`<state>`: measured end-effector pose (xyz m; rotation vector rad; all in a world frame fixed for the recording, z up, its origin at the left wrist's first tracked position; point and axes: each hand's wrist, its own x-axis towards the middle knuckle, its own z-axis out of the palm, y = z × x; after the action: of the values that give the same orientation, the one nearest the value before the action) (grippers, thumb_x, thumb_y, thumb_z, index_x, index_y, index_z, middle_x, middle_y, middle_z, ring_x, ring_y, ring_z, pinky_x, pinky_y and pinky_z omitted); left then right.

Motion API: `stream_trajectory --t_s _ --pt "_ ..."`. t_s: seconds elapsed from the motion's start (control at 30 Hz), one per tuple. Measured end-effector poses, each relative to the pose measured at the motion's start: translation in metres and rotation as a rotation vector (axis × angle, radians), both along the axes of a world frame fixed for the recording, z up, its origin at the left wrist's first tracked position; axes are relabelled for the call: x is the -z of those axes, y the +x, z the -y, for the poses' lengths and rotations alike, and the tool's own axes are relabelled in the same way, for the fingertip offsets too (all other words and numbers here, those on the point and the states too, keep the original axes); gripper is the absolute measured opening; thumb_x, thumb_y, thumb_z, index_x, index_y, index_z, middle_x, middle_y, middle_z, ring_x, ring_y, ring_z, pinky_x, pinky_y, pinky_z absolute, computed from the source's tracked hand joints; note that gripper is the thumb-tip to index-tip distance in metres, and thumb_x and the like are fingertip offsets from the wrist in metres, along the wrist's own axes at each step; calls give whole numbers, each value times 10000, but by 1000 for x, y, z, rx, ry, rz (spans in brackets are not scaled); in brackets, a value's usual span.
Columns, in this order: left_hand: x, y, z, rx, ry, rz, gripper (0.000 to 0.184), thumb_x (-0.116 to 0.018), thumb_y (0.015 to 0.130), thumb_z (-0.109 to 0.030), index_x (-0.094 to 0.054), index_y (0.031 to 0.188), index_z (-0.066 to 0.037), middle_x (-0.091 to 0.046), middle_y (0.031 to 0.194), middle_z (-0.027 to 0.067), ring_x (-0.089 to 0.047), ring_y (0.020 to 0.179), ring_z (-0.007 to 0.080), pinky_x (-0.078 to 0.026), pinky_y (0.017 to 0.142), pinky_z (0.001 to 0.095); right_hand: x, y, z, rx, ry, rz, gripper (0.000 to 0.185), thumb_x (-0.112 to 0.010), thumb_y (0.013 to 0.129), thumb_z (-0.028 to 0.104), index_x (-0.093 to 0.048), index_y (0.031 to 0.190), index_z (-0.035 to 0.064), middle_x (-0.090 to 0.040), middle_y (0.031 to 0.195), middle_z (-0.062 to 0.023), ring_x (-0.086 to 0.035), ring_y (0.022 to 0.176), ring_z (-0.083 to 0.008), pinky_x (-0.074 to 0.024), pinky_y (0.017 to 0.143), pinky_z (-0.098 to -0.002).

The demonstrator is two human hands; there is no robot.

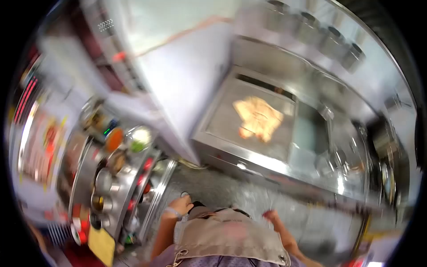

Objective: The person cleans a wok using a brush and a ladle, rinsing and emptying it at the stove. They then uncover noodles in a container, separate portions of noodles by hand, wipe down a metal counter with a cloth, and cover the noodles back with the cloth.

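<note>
My left hand (181,205), with a band at its wrist, hangs low beside my apron (231,238). Motion smears its fingers, and a small pale ring-like shape shows at their tips; I cannot tell whether it is held. On the other side of the apron is my right hand (270,217), blurred and partly cut off from sight, with reddish fingertips. Both hands are away from the steel griddle (218,129). A flat, uneven, golden piece of food (259,118) lies spread on the griddle plate.
Left of me stands a steel counter (126,196) with bowls, containers and a yellow board (101,246). A white panel (178,75) rises beside the griddle. Steel canisters (307,26) line the back wall. A steel basin area (340,160) is at the right.
</note>
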<state>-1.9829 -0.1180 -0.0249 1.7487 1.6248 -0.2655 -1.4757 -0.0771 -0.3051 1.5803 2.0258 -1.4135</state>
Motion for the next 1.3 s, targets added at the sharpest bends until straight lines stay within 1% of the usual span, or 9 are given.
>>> stream_trajectory --t_s 0.17,0.5,0.6,0.67,0.77,0.83,0.97,1.07,1.3 --pt "-9 72 -33 -358 44 545 477 -529 870 -301 -467 1243 -10 -626 1012 170 -611 902 292 -464 771 354 -126 -34 5 384 6 -202 372 -360 835 186 -660 844 -32 -665 854 -141 -622 833 -208 -469 807 -316" --pt "-68 234 -147 598 972 694 532 -427 864 -365 -425 1264 -15 -335 1357 228 -306 1259 416 -214 1018 543 -303 -169 -103 828 -614 -1900 666 -257 915 561 -461 1234 13 -492 1262 -141 -480 1144 -219 -366 967 -340" --pt "-29 230 -194 518 1160 675 491 -412 886 -357 -436 1248 -27 -379 1324 233 -345 1235 399 -270 991 524 -364 -153 -114 1166 -573 -1550 652 -302 910 552 -403 1296 37 -447 1302 -139 -370 1239 -231 -316 1012 -375" --pt "-11 202 -219 -145 426 830 410 -388 937 -308 -483 1217 -24 -518 1213 158 -535 1051 217 -431 850 315 -402 -90 -109 943 -257 -1571 659 -365 893 547 -405 1296 27 -452 1300 -144 -453 1172 -235 -370 975 -395" --pt "8 134 -234 -413 473 868 312 -392 953 -244 -586 1054 -22 -622 803 48 -575 714 98 -440 617 226 -435 18 -98 1445 739 -753 338 -677 759 183 -573 1045 35 -626 901 -69 -596 745 -127 -473 570 -242" --pt "-23 114 -231 -420 378 790 307 -393 954 -247 -587 1021 -19 -603 754 32 -545 663 81 -416 557 203 -379 138 -102 1550 1229 -291 437 -692 700 77 -512 1087 -11 -566 938 -59 -528 652 -90 -465 617 -219" --pt "-20 109 -223 -435 404 753 310 -383 958 -254 -577 1003 -17 -600 742 33 -525 620 62 -380 488 184 -387 222 -135 1590 890 -315 997 -817 598 293 -229 1358 30 -425 1243 -204 -494 1071 -255 -498 738 -302" --pt "-7 135 -216 -440 311 864 275 -432 945 -233 -560 997 4 -605 724 53 -523 549 82 -394 452 195 -329 229 -188 1360 859 -35 400 -689 678 297 -628 991 55 -648 759 -119 -636 758 -238 -511 688 -332" --pt "22 181 -272 -33 70 656 288 -448 938 -295 -546 1036 -43 -585 716 38 -542 574 97 -401 460 212 -394 118 -151 1187 1277 -184 247 -655 618 126 -571 836 45 -608 748 -129 -594 695 -334 -469 636 -416"
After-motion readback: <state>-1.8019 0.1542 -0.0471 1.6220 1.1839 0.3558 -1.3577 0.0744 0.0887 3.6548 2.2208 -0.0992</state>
